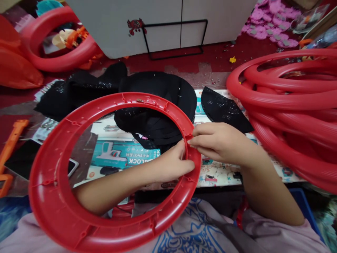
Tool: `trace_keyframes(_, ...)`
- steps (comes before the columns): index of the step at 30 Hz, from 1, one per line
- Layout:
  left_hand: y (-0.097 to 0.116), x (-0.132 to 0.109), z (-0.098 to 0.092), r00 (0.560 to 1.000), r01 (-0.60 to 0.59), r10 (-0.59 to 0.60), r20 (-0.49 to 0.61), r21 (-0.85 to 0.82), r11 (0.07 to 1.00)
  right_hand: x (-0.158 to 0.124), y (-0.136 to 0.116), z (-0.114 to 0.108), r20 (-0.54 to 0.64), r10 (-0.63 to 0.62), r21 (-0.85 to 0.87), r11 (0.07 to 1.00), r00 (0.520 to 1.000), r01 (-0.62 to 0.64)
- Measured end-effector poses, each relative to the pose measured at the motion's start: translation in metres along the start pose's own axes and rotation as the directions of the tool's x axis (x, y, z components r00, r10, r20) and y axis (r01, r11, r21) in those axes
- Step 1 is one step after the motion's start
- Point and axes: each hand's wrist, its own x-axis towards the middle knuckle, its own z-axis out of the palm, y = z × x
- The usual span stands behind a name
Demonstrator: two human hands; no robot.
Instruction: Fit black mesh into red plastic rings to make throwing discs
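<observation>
Head view: two hands (pixel 175 161) (pixel 221 142) touch one red ring (pixel 48 202).

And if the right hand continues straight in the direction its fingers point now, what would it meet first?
The right hand would most likely meet the red ring first; the two look to be in contact or nearly so, though the depth there is hard to judge.

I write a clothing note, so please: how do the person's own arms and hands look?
The left hand and right hand are bare, without visible gloves or rings. The forearms are uncovered; pale pinkish-grey fabric sleeves show above them.
</observation>
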Motion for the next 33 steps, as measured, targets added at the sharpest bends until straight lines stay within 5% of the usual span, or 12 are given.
trace_keyframes(7,0.004,0.000,0.001,1.000,-0.007,0.007,0.003,-0.007,1.000,0.004,-0.007,0.009,-0.062,0.011,-0.231,0.973,0.998,-0.025)
trace_keyframes(33,0.008,-0.010,0.003,0.991,0.134,-0.134,0.017,-0.011,0.991,0.005,0.002,0.006,-0.069,0.046,-0.015,0.999,0.997,-0.048)
